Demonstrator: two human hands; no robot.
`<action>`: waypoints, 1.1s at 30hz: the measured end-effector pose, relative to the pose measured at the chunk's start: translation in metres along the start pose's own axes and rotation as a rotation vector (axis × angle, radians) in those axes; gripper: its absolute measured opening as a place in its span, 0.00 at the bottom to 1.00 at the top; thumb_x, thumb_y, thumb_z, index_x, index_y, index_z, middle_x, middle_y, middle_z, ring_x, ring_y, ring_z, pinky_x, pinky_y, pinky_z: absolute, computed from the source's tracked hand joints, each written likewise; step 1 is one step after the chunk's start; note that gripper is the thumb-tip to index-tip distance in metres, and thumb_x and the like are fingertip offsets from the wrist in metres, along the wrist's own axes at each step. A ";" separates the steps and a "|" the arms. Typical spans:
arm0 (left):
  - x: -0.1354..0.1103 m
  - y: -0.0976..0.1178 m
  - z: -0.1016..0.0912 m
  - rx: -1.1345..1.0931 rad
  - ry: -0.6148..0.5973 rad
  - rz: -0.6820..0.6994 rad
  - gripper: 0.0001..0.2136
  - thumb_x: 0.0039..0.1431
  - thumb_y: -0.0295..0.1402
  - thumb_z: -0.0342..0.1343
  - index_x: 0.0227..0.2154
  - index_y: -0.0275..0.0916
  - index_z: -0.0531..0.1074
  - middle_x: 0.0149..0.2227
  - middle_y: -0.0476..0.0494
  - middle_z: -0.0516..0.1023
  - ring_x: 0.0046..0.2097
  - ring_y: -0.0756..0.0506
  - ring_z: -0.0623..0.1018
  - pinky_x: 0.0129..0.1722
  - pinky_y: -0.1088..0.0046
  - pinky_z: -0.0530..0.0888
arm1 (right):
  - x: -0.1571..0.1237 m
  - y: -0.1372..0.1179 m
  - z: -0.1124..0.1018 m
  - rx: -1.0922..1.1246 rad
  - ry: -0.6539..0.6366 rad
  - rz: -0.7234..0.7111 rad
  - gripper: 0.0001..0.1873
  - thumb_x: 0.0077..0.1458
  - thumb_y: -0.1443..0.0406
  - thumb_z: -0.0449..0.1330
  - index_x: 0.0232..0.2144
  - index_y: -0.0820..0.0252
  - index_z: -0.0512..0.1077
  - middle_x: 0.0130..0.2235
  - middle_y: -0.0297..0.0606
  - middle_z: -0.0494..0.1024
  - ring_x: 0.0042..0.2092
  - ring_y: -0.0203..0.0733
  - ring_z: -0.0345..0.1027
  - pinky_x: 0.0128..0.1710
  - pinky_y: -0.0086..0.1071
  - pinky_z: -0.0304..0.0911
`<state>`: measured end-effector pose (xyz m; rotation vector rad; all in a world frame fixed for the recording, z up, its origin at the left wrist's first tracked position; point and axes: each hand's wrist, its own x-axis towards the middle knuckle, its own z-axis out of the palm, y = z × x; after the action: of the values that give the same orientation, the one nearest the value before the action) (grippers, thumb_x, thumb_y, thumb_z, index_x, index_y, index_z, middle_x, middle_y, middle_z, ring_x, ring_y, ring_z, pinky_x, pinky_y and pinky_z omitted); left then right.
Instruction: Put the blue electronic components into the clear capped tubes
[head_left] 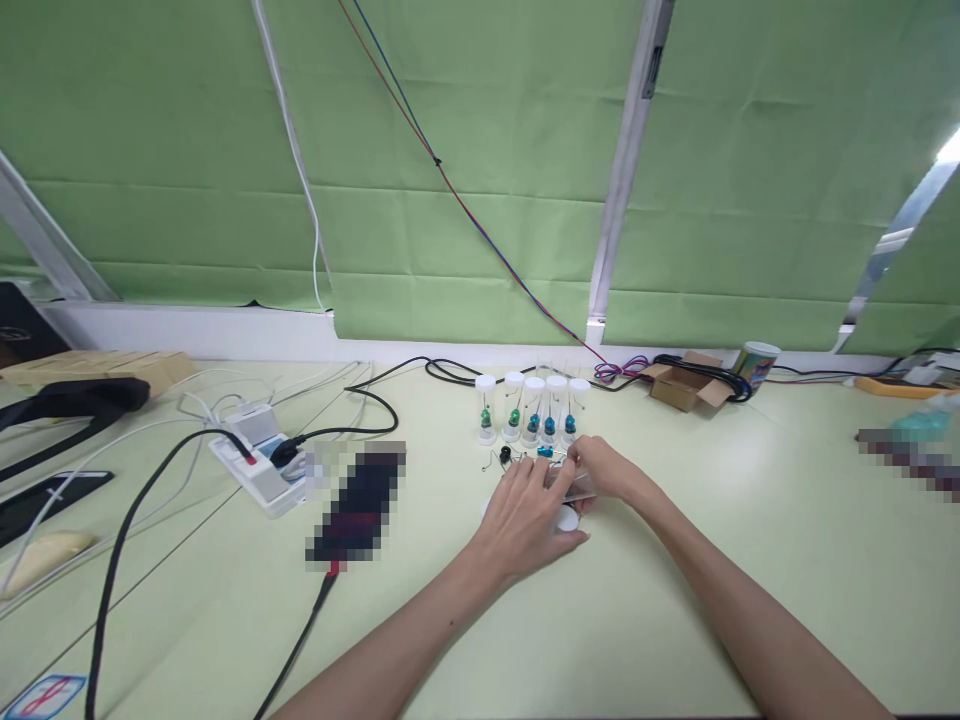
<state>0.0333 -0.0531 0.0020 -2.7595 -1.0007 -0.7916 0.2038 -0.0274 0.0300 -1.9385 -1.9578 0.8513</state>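
Palm down, my left hand [517, 505] lies with fingers stretched over small parts; a round white cap [568, 519] shows beside its thumb. Close on its right, my right hand [606, 466] has its fingers pinched, and what they hold is too small to make out. A clear plastic piece [581, 487] is partly hidden between the hands. Just past the fingertips are a small black part [505, 454] with thin wires and a small blue part [545, 452]. Behind these, several clear tubes with white lids [485, 383] stand in a row, holding green or blue parts with wire leads.
Left of my hands lies a pixelated dark device [360, 507] with a cable. A white power strip [262, 470] with plugs is further left. An open cardboard box [679, 388] and a canister [756, 364] stand at the back right. Black cables [442, 370] run along the wall.
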 end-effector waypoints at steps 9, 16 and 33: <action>0.001 -0.008 -0.002 0.012 0.007 -0.031 0.28 0.47 0.39 0.61 0.52 0.42 0.62 0.41 0.41 0.69 0.42 0.39 0.70 0.40 0.62 0.69 | 0.011 0.004 0.009 0.166 0.043 -0.055 0.06 0.45 0.70 0.59 0.22 0.59 0.64 0.20 0.36 0.77 0.25 0.44 0.76 0.25 0.26 0.69; 0.004 -0.016 -0.004 -0.024 0.016 -0.045 0.32 0.44 0.45 0.64 0.51 0.43 0.61 0.39 0.42 0.69 0.41 0.39 0.70 0.39 0.62 0.69 | 0.015 0.007 0.010 0.264 0.066 -0.103 0.05 0.43 0.70 0.58 0.23 0.60 0.64 0.21 0.39 0.78 0.25 0.46 0.76 0.24 0.28 0.68; 0.006 -0.037 -0.009 -0.327 0.209 -0.141 0.21 0.63 0.37 0.47 0.58 0.41 0.56 0.44 0.39 0.69 0.44 0.43 0.70 0.44 0.64 0.69 | 0.005 -0.005 0.006 0.208 0.546 -0.384 0.13 0.52 0.55 0.58 0.31 0.60 0.70 0.28 0.38 0.78 0.26 0.42 0.74 0.27 0.31 0.68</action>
<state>0.0105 -0.0235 0.0099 -2.8041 -1.1201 -1.3442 0.1955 -0.0233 0.0266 -1.4134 -1.7354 0.3531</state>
